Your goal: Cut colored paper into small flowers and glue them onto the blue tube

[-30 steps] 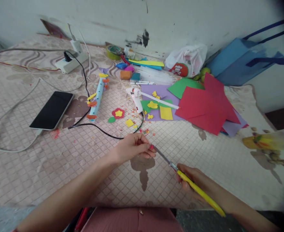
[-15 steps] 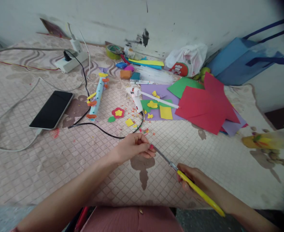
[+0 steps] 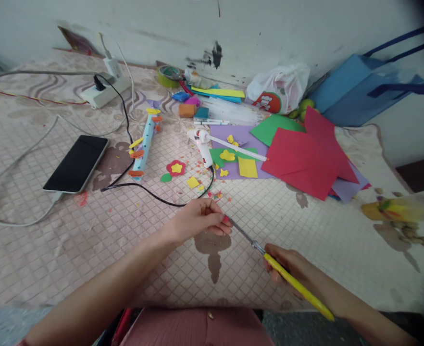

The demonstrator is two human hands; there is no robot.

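Observation:
Between the fingertips of my left hand [image 3: 206, 217] is a small pinkish-red piece [image 3: 226, 218], mostly hidden, its material unclear. My right hand [image 3: 287, 264] is closed on the yellow handles of a pair of scissors [image 3: 248, 236]. Their blades point up and left, with the tips at the piece. Beyond my hands lie a red flower with a yellow centre [image 3: 176, 168], a green leaf shape [image 3: 166, 178] and a yellow square [image 3: 193, 182]. A white glue gun [image 3: 205, 153] with a glue stick in it rests nearby.
A phone [image 3: 77, 163] on a cable lies left of a decorated light-blue strip [image 3: 146, 142]. Behind it is a power strip [image 3: 106, 92]. Red sheets [image 3: 302, 158] lie over purple and green ones at right. A blue bag [image 3: 356, 91] and a bottle [image 3: 395, 210] are farther right.
My hands, the scissors and the small piece keep almost the same position. The view has shifted very slightly; nothing was taken hold of or let go.

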